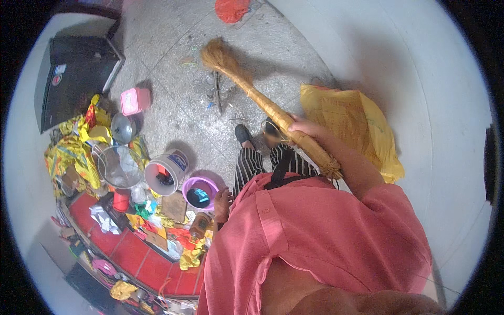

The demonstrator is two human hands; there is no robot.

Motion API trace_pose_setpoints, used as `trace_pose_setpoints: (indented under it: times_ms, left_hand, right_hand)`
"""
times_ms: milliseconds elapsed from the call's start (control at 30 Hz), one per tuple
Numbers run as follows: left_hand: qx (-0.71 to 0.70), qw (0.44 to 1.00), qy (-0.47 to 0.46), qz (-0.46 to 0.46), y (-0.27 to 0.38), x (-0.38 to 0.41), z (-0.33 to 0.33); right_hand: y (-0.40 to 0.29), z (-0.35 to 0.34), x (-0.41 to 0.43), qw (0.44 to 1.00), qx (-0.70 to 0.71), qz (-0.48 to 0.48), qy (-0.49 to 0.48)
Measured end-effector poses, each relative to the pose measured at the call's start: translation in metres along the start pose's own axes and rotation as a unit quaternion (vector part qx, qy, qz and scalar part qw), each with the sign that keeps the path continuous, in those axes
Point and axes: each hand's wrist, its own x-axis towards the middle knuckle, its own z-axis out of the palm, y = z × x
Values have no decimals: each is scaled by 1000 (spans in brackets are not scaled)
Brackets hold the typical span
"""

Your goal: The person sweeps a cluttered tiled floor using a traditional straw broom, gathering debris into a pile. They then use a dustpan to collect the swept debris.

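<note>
My right hand (305,128) grips a straw broom (271,110) by its bound handle. Its bristle end points away from me, above the speckled floor, and the butt end comes back near my waist. Low at my left side, my left hand (223,203) hangs with fingers loosely apart and nothing visible in it. Beside that hand is a purple plastic basin (217,185) with a dark vessel and something blue inside; whether they touch, I cannot tell. Under the broom head lies a thin dark stick (217,92) among small scraps.
A yellow woven sack (346,122) leans by the right wall. On the left are a white bucket (179,165), a clear round container (103,167), a metal bowl (122,129), a pink container (135,101), and yellow wrappers around red tiles (130,258). A red round item (232,10) lies far ahead.
</note>
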Motion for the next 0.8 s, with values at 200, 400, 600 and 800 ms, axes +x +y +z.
trace_pose_setpoints:
  times_ms: [200,400,600,800]
  left_hand:
    - [111,993,21,40,-23,-14,4]
    - [7,999,34,-25,-40,-9,-3]
    - [-44,998,28,-39,-22,-12,7]
    - [-16,999,27,-44,-36,-14,15]
  right_hand:
    - [2,8,-40,997,-59,42,-39]
    - [33,4,-32,952,-153,191,-187]
    - [37,-26,-14,925,-151,320,-140]
    - [-43,-87,-12,960,-166,222,-23]
